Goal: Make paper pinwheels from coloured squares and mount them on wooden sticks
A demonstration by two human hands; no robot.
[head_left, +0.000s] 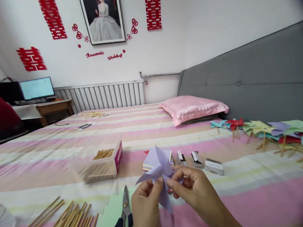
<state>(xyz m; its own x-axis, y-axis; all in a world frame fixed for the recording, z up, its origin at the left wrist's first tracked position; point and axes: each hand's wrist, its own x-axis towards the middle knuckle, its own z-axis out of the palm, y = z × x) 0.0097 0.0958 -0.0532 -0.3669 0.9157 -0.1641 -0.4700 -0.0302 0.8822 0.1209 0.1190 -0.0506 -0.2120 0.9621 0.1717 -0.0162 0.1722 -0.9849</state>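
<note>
A lilac paper pinwheel (158, 169) is held up in front of me over the striped bed. My left hand (145, 205) pinches its centre from the left, fingers closed on the folded paper. From the right, my right hand (196, 192) pinches the same centre, thumb and forefinger pressed together on it. One lilac blade hangs down between the hands. Just behind lies a small stack of coloured paper squares (147, 166).
Scissors (124, 213) lie on green paper by my left wrist, beside bamboo sticks (68, 223). A clear box of sticks (103, 165) sits ahead, and small staple boxes (197, 159) lie to the right. Finished pinwheels (274, 130) lie along the grey headboard; a pink pillow (193, 108) is further back.
</note>
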